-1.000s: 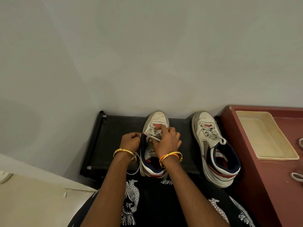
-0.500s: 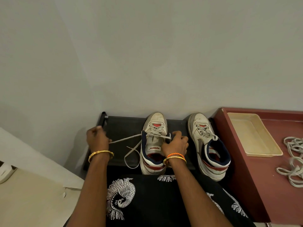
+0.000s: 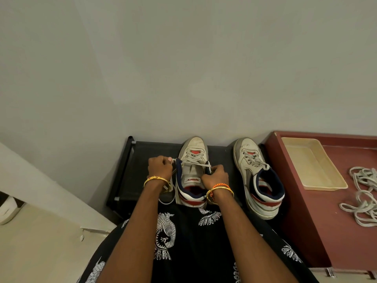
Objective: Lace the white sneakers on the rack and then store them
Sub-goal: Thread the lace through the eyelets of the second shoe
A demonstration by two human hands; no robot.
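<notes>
Two white sneakers with navy collars and red trim stand toe to the wall on a black rack [image 3: 146, 152]. The left sneaker [image 3: 192, 152] is between my hands. My left hand [image 3: 159, 168] sits just left of its collar and pinches the grey-white lace [image 3: 195, 164], which runs taut across the tongue. My right hand [image 3: 216, 176] grips the right side of the collar, where the lace ends. A loose loop of lace hangs below my left wrist. The right sneaker [image 3: 250, 158] is laced and stands alone, untouched.
A maroon cabinet top [image 3: 318, 217] adjoins the rack on the right, carrying a cream tray [image 3: 338, 183] and several loose laces [image 3: 365, 203]. The grey wall rises right behind the rack. My black patterned clothing covers the rack's near edge. A pale ledge lies at the left.
My left hand, stretched far left half a second ago drawing the lace out, has come back beside the sneaker. The right hand stays at the collar.
</notes>
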